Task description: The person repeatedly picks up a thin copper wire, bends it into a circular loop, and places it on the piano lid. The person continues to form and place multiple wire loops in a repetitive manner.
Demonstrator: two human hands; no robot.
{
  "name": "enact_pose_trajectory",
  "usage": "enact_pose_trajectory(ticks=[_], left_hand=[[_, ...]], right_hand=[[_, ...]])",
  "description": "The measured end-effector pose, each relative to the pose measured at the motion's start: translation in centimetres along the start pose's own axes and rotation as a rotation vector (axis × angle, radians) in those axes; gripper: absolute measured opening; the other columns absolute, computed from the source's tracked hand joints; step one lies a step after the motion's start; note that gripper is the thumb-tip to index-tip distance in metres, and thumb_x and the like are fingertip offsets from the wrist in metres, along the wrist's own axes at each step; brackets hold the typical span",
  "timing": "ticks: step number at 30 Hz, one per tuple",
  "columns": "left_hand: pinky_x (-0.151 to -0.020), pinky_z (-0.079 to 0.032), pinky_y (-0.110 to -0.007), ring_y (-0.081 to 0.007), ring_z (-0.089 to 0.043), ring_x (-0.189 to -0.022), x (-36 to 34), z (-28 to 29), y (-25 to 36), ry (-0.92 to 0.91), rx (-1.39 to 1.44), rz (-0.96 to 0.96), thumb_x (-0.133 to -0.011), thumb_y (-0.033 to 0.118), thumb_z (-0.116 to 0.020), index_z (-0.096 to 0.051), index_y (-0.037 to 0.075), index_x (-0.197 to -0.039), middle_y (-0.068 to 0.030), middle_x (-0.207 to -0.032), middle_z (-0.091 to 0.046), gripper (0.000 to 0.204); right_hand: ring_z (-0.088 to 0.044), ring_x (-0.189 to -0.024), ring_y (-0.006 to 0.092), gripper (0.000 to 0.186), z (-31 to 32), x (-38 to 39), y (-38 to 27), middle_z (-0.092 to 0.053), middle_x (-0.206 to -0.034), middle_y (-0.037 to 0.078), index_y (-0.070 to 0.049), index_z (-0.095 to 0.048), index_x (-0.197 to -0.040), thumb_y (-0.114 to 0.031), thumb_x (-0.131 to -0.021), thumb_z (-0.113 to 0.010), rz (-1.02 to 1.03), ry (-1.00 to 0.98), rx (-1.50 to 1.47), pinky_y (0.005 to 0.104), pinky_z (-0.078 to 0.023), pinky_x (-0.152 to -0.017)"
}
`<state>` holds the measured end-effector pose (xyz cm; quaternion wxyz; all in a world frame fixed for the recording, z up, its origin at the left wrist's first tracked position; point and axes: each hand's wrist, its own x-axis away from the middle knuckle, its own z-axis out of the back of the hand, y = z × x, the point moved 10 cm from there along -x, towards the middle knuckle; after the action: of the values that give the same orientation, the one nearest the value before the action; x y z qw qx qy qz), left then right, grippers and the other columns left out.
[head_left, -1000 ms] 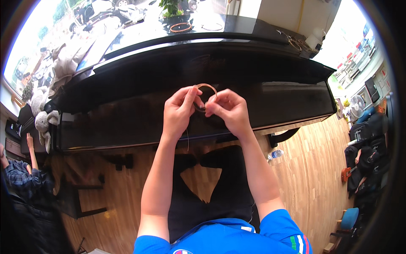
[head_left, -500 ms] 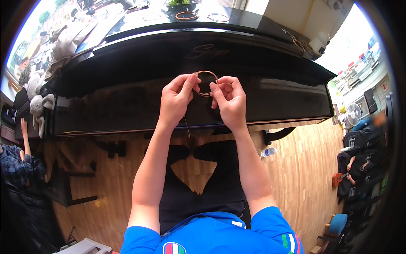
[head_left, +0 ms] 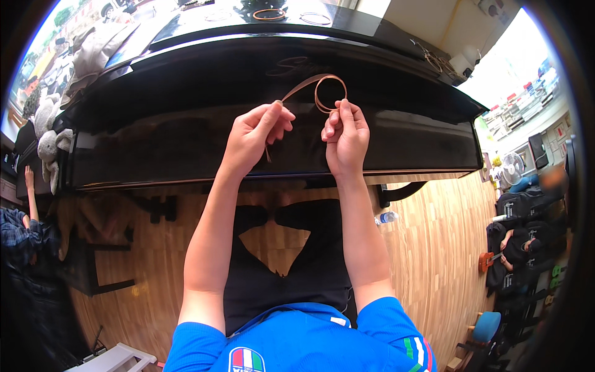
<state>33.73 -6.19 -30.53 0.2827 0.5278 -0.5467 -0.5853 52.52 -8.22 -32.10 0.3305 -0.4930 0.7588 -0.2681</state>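
Observation:
A coiled, copper-coloured wire string (head_left: 302, 84) stretches between my two hands above the closed lid of a black piano (head_left: 180, 158). My left hand (head_left: 251, 137) pinches one part between thumb and fingers, and a tail end hangs below that hand. My right hand (head_left: 349, 137) grips the lower side of the round coil, which stands up from its fingertips. From the coil a band of strands arcs over to the left hand. On the piano top lie another copper-coloured coil (head_left: 269, 19) and a pale, thin coil (head_left: 315, 23).
Grey plush toys (head_left: 49, 146) sit at the piano's left end. Cables (head_left: 434, 60) lie at its right end. A plastic bottle (head_left: 389, 217) lies on the wooden floor. A person's arm (head_left: 31, 198) shows at far left; at right another person holds a small orange-brown guitar-shaped instrument (head_left: 484, 262).
My hands have moved apart, the right one rightward. The coil has risen and shifted right with it, and a length of string has opened out toward my left hand.

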Motion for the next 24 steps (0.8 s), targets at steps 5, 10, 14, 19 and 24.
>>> enact_pose_trajectory(ticks=[5, 10, 14, 19, 24], left_hand=[[-0.053, -0.026, -0.022, -0.0024, -0.034, -0.060, 0.2, -0.5, 0.5, -0.037, -0.034, 0.013, -0.107, 0.024, -0.055, -0.071, 0.002, -0.105, 0.0074, -0.069, -0.039, 0.027], [-0.052, -0.028, -0.020, -0.0028, -0.036, -0.058, 0.1, 0.9, 0.4, 0.122, 0.171, -0.011, -0.105, 0.021, -0.059, -0.062, 0.004, -0.114, 0.0057, -0.073, -0.044, 0.019], [-0.050, -0.028, -0.019, -0.0010, -0.036, -0.058, 0.6, 2.6, 1.6, 0.253, 0.142, -0.188, -0.104, 0.018, -0.059, -0.055, 0.006, -0.126, 0.0049, -0.075, -0.047, 0.025], [-0.053, -0.033, -0.019, -0.0002, -0.039, -0.061, 0.1, 2.5, 1.1, 0.347, -0.136, -0.132, -0.103, 0.020, -0.061, -0.039, 0.002, -0.153, 0.0073, -0.074, -0.047, 0.057], [-0.056, -0.042, -0.025, -0.0057, -0.049, -0.058, 0.3, 1.5, 1.0, 0.337, -0.446, -0.110, -0.098, 0.018, -0.068, -0.068, -0.003, -0.121, -0.0007, -0.066, -0.058, 0.031]], right_hand=[[-0.057, -0.056, 0.0114, 0.018, -0.4, 0.1, 0.1, -0.060, -0.074, 0.003, -0.003, -0.060, -0.103, -0.019, -0.106, -0.055, -0.018, -0.044, 0.013, 0.0258, -0.050, -0.049], [-0.053, -0.053, 0.0087, 0.017, -1.4, 0.4, 0.2, -0.057, -0.071, 0.002, -0.003, -0.060, -0.102, -0.019, -0.105, -0.056, -0.039, -0.124, 0.051, 0.0228, -0.045, -0.045], [-0.046, -0.049, 0.0045, 0.017, -1.9, 0.8, 0.4, -0.053, -0.067, -0.001, -0.003, -0.061, -0.100, -0.019, -0.105, -0.057, -0.066, -0.186, 0.136, 0.0195, -0.038, -0.043], [-0.036, -0.048, 0.0019, 0.015, -2.0, 1.0, 0.3, -0.047, -0.064, -0.004, -0.004, -0.062, -0.101, -0.018, -0.105, -0.057, -0.086, -0.204, 0.111, 0.0184, -0.028, -0.042], [-0.034, -0.049, 0.0017, 0.015, -2.0, 0.9, 0.4, -0.045, -0.064, -0.005, -0.005, -0.062, -0.102, -0.017, -0.106, -0.055, -0.082, -0.207, 0.013, 0.0187, -0.027, -0.043]])
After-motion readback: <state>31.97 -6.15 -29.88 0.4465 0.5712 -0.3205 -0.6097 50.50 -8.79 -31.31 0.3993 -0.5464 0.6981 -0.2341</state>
